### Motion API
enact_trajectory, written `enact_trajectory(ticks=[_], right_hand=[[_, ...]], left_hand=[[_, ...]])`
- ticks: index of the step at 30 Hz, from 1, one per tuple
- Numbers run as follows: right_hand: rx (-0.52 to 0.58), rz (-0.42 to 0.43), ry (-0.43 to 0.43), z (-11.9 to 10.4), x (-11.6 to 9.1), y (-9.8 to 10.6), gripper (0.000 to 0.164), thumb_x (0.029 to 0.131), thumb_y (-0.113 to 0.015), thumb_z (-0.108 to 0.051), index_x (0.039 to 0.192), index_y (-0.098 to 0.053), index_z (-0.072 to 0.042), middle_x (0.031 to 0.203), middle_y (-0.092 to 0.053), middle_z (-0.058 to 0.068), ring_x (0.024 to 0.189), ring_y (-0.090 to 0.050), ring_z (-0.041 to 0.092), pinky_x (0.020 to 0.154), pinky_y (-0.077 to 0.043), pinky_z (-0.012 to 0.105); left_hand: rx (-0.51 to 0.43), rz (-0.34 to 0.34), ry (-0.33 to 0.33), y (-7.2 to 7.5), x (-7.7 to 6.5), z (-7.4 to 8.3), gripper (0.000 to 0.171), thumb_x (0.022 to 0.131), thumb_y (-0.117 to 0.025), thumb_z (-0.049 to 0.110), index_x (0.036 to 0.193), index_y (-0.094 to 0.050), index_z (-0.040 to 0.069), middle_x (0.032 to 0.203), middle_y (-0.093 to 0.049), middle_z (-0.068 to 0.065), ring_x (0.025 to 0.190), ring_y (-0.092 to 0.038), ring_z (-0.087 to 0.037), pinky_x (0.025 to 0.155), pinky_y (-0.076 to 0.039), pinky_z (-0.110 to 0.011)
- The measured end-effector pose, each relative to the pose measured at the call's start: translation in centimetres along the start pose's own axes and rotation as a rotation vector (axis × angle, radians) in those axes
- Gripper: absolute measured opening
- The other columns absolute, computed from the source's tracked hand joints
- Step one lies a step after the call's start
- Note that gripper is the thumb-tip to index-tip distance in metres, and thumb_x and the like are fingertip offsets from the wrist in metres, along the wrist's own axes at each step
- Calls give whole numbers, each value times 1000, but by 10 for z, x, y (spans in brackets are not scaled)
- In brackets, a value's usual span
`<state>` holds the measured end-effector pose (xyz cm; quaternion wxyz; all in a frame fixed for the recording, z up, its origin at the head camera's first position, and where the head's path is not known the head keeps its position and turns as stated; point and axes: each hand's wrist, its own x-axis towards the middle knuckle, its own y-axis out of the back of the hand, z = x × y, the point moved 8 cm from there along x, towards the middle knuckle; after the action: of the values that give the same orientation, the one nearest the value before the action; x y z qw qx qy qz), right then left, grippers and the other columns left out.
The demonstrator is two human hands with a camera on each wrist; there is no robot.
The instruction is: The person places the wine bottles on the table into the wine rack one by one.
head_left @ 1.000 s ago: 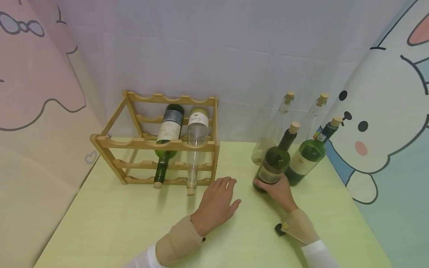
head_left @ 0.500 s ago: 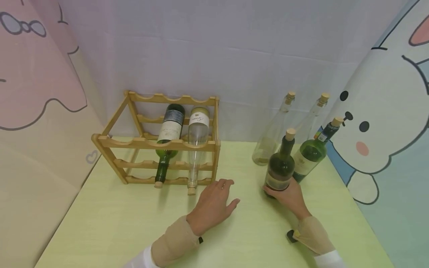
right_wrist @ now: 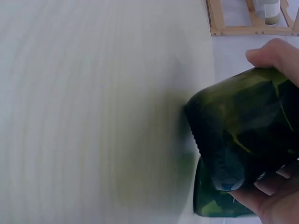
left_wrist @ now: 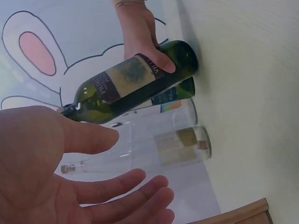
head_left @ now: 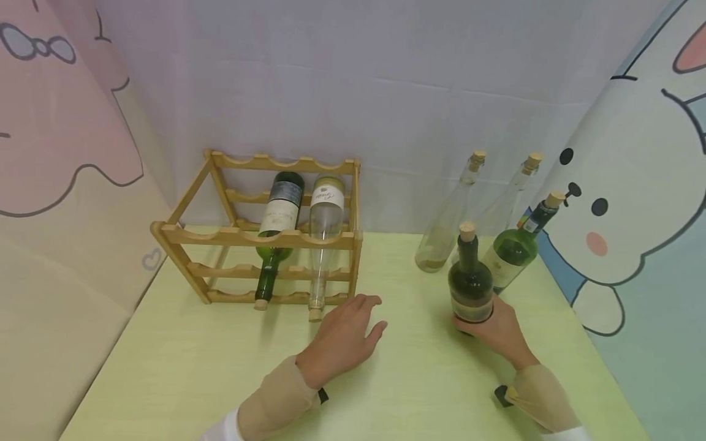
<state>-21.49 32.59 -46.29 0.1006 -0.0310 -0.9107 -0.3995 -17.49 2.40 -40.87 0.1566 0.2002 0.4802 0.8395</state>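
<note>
The right hand (head_left: 499, 331) grips the dark bottle (head_left: 471, 285) low on its body, before the standing green bottle (head_left: 512, 254), while the left hand (head_left: 339, 340), loosely spread, holds nothing near the wooden rack (head_left: 220, 235).

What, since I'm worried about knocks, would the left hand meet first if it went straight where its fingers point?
Likely the leftmost standing clear bottle, ahead of the left hand, though depth is unclear.

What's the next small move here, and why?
I'd probably bring the dark bottle leftward, toward the left hand: the right hand grips it low on its body, the left hand is open and free by the rack, and a green bottle and a clear bottle already lie in the rack.
</note>
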Motion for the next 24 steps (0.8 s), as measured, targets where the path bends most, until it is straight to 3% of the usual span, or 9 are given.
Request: enact_trajectory(ticks=[4, 7, 18, 24], right_hand=[[-24, -24, 5, 1, -4, 7, 69, 70, -89, -39, 123, -57, -11, 107, -64, 4, 92, -60, 20, 77, -47, 37], [-43, -46, 17, 0, -8, 11, 71, 69, -89, -39, 126, -56, -10, 107, -65, 5, 93, -60, 21, 77, -47, 38], [-108, -92, 48, 4, -13, 24, 78, 66, -91, -38, 130, -55, -11, 105, -65, 8, 89, -61, 25, 73, -46, 39], [-163, -102, 78, -1, -13, 30, 73, 64, -92, -42, 122, -59, -13, 98, -66, 4, 83, -60, 21, 68, -45, 37]], left_hand=[[-118, -67, 71, 6, -4, -5, 42, 104, -51, 43, 134, -56, 15, 126, -59, 1, 110, -59, -15, 83, -48, -32], [-158, -77, 98, 14, -6, -8, 41, 104, -51, 44, 134, -56, 17, 124, -59, 4, 104, -60, -14, 79, -48, -31], [-201, -2, 98, 37, -5, -14, 33, 105, -50, 39, 129, -58, 18, 119, -60, 9, 105, -60, -11, 81, -47, -30], [-283, 66, 48, 71, -3, -16, 29, 104, -53, 32, 127, -59, 16, 107, -60, 13, 99, -60, -6, 82, -48, -25]])
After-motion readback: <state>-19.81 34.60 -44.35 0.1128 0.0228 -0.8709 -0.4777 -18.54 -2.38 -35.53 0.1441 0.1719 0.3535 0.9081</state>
